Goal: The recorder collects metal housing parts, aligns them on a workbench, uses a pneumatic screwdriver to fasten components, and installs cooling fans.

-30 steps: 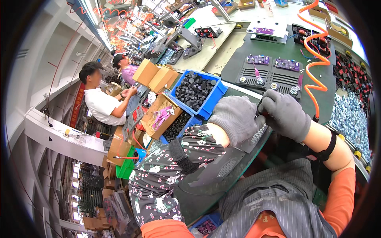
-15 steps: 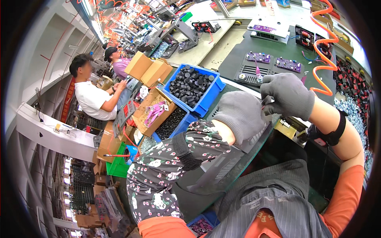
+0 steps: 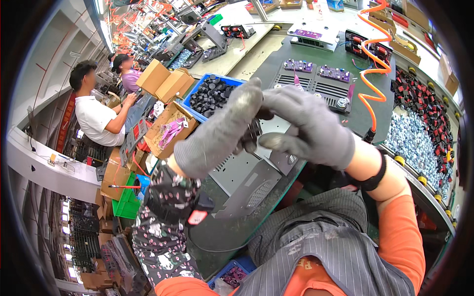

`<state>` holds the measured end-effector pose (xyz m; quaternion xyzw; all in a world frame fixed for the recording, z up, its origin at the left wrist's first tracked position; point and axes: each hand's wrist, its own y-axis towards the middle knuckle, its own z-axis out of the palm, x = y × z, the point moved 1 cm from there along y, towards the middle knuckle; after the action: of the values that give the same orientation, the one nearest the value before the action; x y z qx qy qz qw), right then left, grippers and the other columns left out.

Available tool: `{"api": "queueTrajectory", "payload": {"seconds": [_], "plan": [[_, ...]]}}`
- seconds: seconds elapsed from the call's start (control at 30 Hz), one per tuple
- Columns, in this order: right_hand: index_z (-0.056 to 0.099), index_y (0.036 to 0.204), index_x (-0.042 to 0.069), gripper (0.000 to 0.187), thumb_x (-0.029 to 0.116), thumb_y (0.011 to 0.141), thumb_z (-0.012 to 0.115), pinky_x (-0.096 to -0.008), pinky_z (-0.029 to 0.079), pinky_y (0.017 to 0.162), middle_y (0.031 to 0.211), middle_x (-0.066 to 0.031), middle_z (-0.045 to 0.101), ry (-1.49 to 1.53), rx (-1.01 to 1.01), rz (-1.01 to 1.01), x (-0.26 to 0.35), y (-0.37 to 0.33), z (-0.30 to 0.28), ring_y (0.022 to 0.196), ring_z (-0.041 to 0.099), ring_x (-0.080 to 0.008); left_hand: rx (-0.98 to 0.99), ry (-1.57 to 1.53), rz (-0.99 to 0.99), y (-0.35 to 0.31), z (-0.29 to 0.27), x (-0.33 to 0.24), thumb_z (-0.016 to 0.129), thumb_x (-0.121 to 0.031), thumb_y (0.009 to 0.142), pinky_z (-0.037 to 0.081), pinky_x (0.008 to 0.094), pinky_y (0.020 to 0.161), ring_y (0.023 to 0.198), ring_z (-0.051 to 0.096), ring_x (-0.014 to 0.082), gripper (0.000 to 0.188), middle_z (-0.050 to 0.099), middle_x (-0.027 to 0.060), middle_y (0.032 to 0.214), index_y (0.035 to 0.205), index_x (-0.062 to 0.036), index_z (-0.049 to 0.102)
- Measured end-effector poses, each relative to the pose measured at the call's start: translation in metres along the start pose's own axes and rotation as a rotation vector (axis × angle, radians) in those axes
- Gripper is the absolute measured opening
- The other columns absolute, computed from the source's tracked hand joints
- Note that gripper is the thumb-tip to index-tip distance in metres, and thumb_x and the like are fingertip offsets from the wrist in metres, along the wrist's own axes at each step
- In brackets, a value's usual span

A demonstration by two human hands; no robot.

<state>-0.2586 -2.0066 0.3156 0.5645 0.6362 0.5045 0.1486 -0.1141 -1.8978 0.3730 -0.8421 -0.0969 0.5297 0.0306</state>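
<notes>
My left hand (image 3: 217,133), in a grey glove, is raised above the bench with its back toward me and its fingers curled. Dark shapes (image 3: 251,135) show below its fingers; I cannot make out whether they are parts or shaded fingertips. Close on its right is my right hand (image 3: 316,130), also gloved, its fingers stretched toward the left one and its thumb apart. Beneath them lies a grey metal panel (image 3: 237,185) with slots and a round vent. Farther off, a slotted panel (image 3: 323,91) lies by two purple circuit boards (image 3: 335,74).
A blue bin (image 3: 185,101) of black round caps stands left, beside a cardboard box (image 3: 154,140) with pink parts. An orange coiled hose (image 3: 368,79) hangs at the right, near heaped silvery and red-black parts (image 3: 417,143). A person (image 3: 98,116) works at the far left.
My hands have left the near side of the slotted panel and shifted left over the grey panel. My right hand's fingers have straightened out. The whole view has shifted somewhat.
</notes>
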Motion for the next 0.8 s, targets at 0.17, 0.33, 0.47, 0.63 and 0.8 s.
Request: {"api": "queueTrajectory", "payload": {"seconds": [0.17, 0.33, 0.47, 0.63, 0.8], "plan": [[0.058, 0.103, 0.008, 0.029, 0.020, 0.077, 0.061, -0.0399, 0.044, 0.076, 0.090, -0.0087, 0.060, 0.160, 0.010, -0.112, 0.021, 0.003, 0.033, 0.084, 0.057, -0.0281, -0.080, -0.234, -0.078, -0.034, 0.006, 0.014, 0.031, -0.065, 0.089, 0.035, 0.0168, 0.051, 0.058, 0.043, 0.0024, 0.078, 0.052, -0.0009, 0.079, 0.138, -0.0036, 0.029], [0.058, 0.110, 0.008, 0.038, 0.026, 0.077, 0.058, -0.0411, 0.043, 0.077, 0.091, -0.0093, 0.057, 0.083, 0.053, -0.176, 0.034, -0.002, 0.053, 0.088, 0.054, -0.0292, -0.082, -0.297, -0.001, -0.060, 0.005, 0.027, 0.029, -0.075, 0.081, 0.044, 0.0178, 0.064, 0.085, 0.054, 0.0092, 0.096, 0.053, 0.0074, 0.108, 0.139, 0.0011, 0.023], [0.058, 0.116, 0.006, 0.042, 0.023, 0.077, 0.056, -0.0366, 0.045, 0.076, 0.088, -0.0118, 0.056, 0.281, -0.033, -0.045, 0.042, -0.006, 0.042, 0.083, 0.055, -0.0275, -0.081, -0.163, -0.042, -0.075, -0.002, 0.033, 0.039, -0.065, 0.086, 0.046, 0.0242, 0.075, 0.091, 0.057, 0.0126, 0.080, 0.057, 0.0084, 0.108, 0.135, -0.0020, 0.034], [0.053, 0.120, 0.005, 0.045, 0.011, 0.075, 0.057, -0.0363, 0.049, 0.066, 0.093, -0.0125, 0.053, 0.190, 0.187, 0.098, 0.051, -0.046, 0.025, 0.079, 0.059, -0.0273, -0.279, 0.383, 0.133, -0.095, -0.015, 0.040, 0.059, -0.031, 0.085, 0.048, 0.0298, 0.072, 0.085, 0.060, 0.0167, 0.042, 0.060, 0.0064, 0.095, 0.114, -0.0014, 0.055], [0.054, 0.111, 0.006, 0.043, 0.012, 0.070, 0.065, -0.0342, 0.050, 0.064, 0.095, -0.0112, 0.054, 0.019, 0.390, -0.054, 0.034, -0.056, 0.046, 0.078, 0.060, -0.0269, -0.172, 0.805, 0.152, -0.100, 0.008, 0.054, 0.061, -0.033, 0.081, 0.048, 0.0336, 0.072, 0.082, 0.060, 0.0264, 0.031, 0.061, 0.0136, 0.089, 0.099, -0.0076, 0.062]]}}
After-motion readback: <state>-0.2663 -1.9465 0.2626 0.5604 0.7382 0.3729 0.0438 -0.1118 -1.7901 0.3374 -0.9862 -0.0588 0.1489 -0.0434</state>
